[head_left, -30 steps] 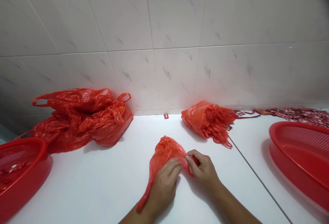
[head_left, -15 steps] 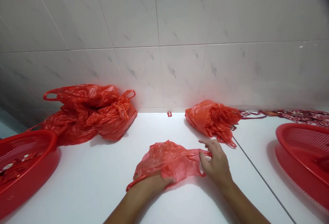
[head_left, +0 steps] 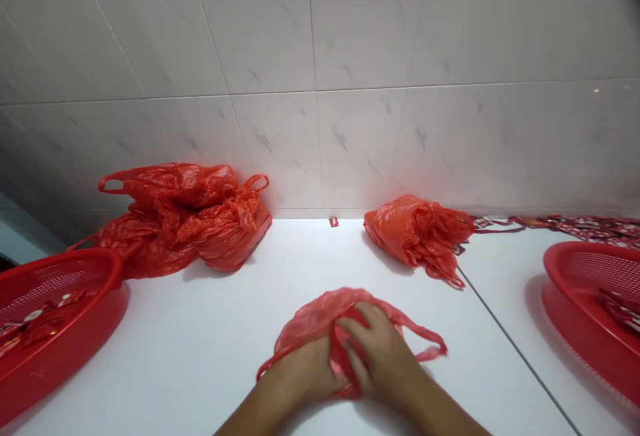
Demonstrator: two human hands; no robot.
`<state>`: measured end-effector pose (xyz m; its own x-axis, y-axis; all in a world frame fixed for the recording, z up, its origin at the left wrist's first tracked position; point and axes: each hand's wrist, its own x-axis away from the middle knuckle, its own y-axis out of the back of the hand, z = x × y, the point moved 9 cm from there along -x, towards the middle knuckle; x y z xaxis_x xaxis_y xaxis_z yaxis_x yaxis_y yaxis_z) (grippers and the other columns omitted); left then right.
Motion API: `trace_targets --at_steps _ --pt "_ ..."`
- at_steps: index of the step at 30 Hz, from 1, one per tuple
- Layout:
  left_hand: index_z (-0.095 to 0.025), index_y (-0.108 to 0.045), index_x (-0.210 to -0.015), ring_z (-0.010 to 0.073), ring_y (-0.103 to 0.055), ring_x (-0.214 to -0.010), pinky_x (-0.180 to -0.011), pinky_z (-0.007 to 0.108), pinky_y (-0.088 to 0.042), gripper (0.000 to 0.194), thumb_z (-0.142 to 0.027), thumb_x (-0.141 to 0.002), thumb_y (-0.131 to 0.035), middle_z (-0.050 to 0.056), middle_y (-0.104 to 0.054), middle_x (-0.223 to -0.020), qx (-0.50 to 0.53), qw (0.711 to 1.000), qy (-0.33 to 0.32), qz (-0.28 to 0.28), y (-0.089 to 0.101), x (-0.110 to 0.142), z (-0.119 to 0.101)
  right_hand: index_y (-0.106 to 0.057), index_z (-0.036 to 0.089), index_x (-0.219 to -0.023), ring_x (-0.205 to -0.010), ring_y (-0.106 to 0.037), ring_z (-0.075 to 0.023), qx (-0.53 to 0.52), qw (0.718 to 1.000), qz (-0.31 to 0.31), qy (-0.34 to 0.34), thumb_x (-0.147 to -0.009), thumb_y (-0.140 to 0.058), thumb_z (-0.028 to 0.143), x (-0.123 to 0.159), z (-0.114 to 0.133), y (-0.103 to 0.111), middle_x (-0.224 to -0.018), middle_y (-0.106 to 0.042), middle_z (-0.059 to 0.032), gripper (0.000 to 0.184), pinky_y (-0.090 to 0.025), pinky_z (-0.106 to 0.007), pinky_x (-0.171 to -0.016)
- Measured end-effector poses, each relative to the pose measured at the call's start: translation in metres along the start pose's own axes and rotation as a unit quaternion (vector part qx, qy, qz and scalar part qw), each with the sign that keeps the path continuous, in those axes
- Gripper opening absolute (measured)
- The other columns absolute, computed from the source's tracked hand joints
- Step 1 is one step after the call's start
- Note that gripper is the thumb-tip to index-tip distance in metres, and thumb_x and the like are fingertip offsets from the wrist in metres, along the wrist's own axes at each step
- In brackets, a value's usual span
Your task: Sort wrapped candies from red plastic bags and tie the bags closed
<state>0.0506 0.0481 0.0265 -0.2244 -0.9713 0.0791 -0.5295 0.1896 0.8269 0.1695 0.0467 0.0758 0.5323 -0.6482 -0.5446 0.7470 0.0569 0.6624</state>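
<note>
Red mesh basket (head_left: 60, 349) at lower left, small printed packets inside. Loose heap of red plastic bags (head_left: 185, 223) at upper left, pushed back against the tiled wall (head_left: 320, 143), away from the hands. Lower center, left hand (head_left: 300, 373) and right hand (head_left: 383, 356) sit together on a red plastic bag (head_left: 313, 319), pinning it to the white counter (head_left: 225, 343); grip or flat press, cannot tell. Bundled red bag (head_left: 417, 236) by the wall, right of center. Second red basket (head_left: 575, 316) at far right.
</note>
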Motion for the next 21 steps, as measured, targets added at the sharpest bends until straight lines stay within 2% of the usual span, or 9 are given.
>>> trace_targets --at_steps 2,4,5,7,10,13,15,18,21 --pt "-0.025 -0.066 -0.143 0.0381 -0.078 -0.106 -0.087 0.045 -0.064 0.075 -0.039 -0.070 -0.073 0.010 -0.080 -0.124 -0.029 0.998 0.012 0.048 -0.003 0.005 -0.002 -0.068 0.021 -0.127 -0.110 -0.065 -0.0310 0.013 0.992 0.032 -0.118 -0.089 -0.064 0.021 0.004 -0.039 0.003 -0.124 -0.064 -0.0144 0.039 -0.058 -0.047 -0.094" --pt "-0.021 -0.047 -0.161 0.0455 -0.060 -0.139 -0.110 0.054 -0.055 0.107 -0.037 -0.060 -0.080 0.017 -0.060 -0.155 -0.052 0.995 0.013 0.088 -0.006 0.008 -0.003 -0.056 0.024 -0.150 -0.130 -0.059 -0.0348 0.013 0.974 0.086 -0.209 -0.086 -0.071 0.031 0.015 -0.068 0.002 -0.142 -0.057 -0.0162 0.066 -0.055 -0.049 -0.103" --pt "-0.021 -0.043 -0.164 0.0468 -0.050 -0.147 -0.117 0.057 -0.049 0.114 -0.036 -0.058 -0.082 0.018 -0.051 -0.163 -0.055 0.993 0.006 0.105 -0.008 0.010 -0.005 -0.047 0.026 -0.159 -0.140 -0.052 -0.0363 0.010 0.963 0.119 -0.241 -0.082 -0.076 0.035 0.020 -0.077 0.000 -0.150 -0.052 -0.0159 0.083 -0.052 -0.050 -0.108" --pt "-0.024 -0.042 -0.165 0.0457 -0.048 -0.149 -0.118 0.058 -0.048 0.112 -0.034 -0.060 -0.081 0.017 -0.047 -0.166 -0.044 0.991 -0.011 0.124 -0.007 0.010 -0.010 -0.034 0.029 -0.167 -0.154 -0.036 -0.0382 0.006 0.941 0.198 -0.275 -0.070 -0.082 0.038 0.031 -0.087 -0.009 -0.164 -0.041 -0.0134 0.109 -0.045 -0.052 -0.118" --pt "-0.031 -0.054 -0.155 0.0356 -0.059 -0.140 -0.113 0.050 -0.054 0.085 -0.021 -0.072 -0.070 0.010 -0.056 -0.158 0.003 0.994 -0.082 0.068 0.009 0.004 -0.027 -0.025 0.031 -0.171 -0.163 -0.018 -0.0377 0.004 0.913 0.288 -0.289 -0.059 -0.085 0.036 0.038 -0.093 -0.021 -0.175 -0.025 -0.0087 0.127 -0.031 -0.052 -0.128" --pt "-0.031 -0.070 -0.132 0.0248 -0.063 -0.132 -0.114 0.040 -0.052 0.052 -0.012 -0.086 -0.057 0.004 -0.066 -0.143 0.062 0.979 -0.193 0.004 0.022 0.002 -0.048 -0.014 0.030 -0.173 -0.166 -0.011 -0.0343 -0.006 0.902 0.320 -0.290 -0.057 -0.085 0.037 0.039 -0.098 -0.025 -0.179 -0.016 -0.0058 0.136 -0.029 -0.048 -0.130" --pt "-0.030 -0.073 -0.124 0.0227 -0.065 -0.127 -0.114 0.039 -0.051 0.040 -0.014 -0.095 -0.052 0.003 -0.072 -0.132 0.061 0.973 -0.222 0.014 0.016 0.001 -0.052 -0.010 0.028 -0.174 -0.166 -0.012 -0.0333 -0.009 0.901 0.329 -0.282 -0.057 -0.085 0.037 0.039 -0.100 -0.026 -0.179 -0.017 -0.0058 0.139 -0.029 -0.046 -0.130" --pt "-0.033 -0.068 -0.135 0.0274 -0.063 -0.130 -0.115 0.044 -0.050 0.046 -0.021 -0.092 -0.064 0.005 -0.068 -0.139 0.008 0.989 -0.142 0.036 0.006 -0.008 -0.031 -0.016 0.022 -0.174 -0.163 -0.022 -0.0346 -0.013 0.908 0.326 -0.261 -0.056 -0.088 0.040 0.038 -0.100 -0.024 -0.176 -0.026 -0.0108 0.139 -0.032 -0.044 -0.128" --pt "-0.034 -0.063 -0.141 0.0332 -0.058 -0.135 -0.112 0.045 -0.051 0.071 -0.030 -0.073 -0.082 0.006 -0.057 -0.149 -0.011 0.999 -0.038 0.029 0.015 -0.012 -0.002 -0.038 0.021 -0.167 -0.143 -0.053 -0.0359 -0.010 0.929 0.284 -0.238 -0.059 -0.090 0.042 0.034 -0.095 -0.017 -0.160 -0.053 -0.0154 0.122 -0.051 -0.043 -0.111"
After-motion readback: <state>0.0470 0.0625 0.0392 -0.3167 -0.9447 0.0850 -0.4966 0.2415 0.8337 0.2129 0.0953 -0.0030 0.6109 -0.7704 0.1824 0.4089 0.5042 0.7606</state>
